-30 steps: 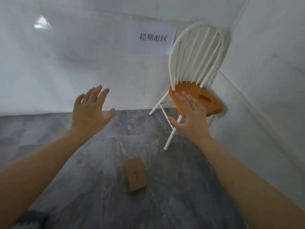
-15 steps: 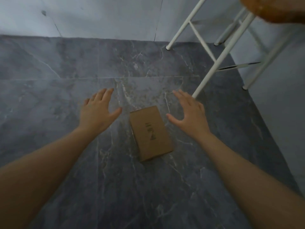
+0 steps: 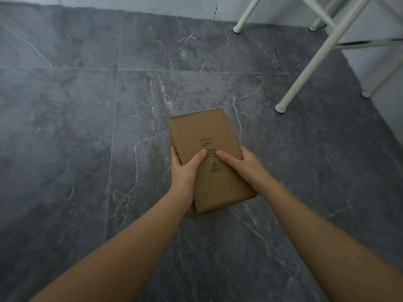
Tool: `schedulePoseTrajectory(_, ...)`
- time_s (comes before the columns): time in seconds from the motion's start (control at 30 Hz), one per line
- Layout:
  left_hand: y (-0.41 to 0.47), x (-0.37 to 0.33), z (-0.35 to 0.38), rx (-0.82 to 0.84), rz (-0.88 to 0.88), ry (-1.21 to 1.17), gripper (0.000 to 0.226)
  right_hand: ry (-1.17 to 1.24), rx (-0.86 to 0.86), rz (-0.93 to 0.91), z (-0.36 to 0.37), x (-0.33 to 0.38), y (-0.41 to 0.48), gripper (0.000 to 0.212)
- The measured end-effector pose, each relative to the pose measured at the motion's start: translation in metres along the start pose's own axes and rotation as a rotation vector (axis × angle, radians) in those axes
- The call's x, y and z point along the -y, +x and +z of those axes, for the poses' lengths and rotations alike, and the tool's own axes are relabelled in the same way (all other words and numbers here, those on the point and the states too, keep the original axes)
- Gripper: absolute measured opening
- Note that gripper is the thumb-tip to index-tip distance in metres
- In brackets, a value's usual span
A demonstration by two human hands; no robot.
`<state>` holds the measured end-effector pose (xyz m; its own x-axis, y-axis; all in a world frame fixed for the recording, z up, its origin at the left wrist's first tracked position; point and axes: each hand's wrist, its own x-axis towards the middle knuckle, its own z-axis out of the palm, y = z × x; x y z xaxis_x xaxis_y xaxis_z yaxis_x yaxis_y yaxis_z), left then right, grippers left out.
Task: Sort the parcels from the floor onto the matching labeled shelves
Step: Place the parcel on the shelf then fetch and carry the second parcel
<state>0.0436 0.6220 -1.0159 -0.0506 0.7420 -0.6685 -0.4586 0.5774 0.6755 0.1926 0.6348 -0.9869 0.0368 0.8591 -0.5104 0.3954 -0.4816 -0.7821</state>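
Observation:
A brown cardboard parcel [image 3: 200, 136] with dark handwritten characters on its top face is at the middle of the view, over the grey marble floor. My left hand [image 3: 185, 171] grips its left edge, thumb lying on the top face. My right hand [image 3: 242, 166] clasps the right edge the same way, thumb on top beside the writing. Whether the parcel rests on the floor or is lifted off it I cannot tell.
White chair legs [image 3: 305, 70] stand at the upper right, the nearest foot just right of the parcel's far end. A pale wall [image 3: 152, 3] runs along the top and another down the right side. Grey floor tiles [image 3: 65, 138] spread to the left.
My view has dropped from the chair and wall to the floor. Both hands, open and spread beside the parcel half a second ago, have closed on its two sides.

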Motion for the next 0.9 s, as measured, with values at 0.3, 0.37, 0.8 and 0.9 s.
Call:
schedulePoseTrajectory(0.3, -0.059, -0.098, 0.018, 0.106, 0.101, -0.043, 0.065, 0.08, -0.137, -0.157, -0.011, 0.096, -0.056, 0.059)
schedulePoseTrajectory(0.37, -0.095, -0.142, 0.024, 0.111, 0.14, -0.019, 0.062, 0.086, -0.177, -0.19, -0.018, 0.141, -0.087, 0.064)
schedulePoseTrajectory(0.8, -0.433, -0.511, 0.12, 0.19, 0.576, 0.051, 0.05, 0.074, -0.267, -0.552, -0.131, 0.547, -0.333, 0.075)
schedulePoseTrajectory(0.9, -0.524, -0.609, 0.152, 0.23, 0.742, 0.084, 0.047, 0.071, -0.321, -0.71, -0.167, 0.656, -0.397, 0.077)
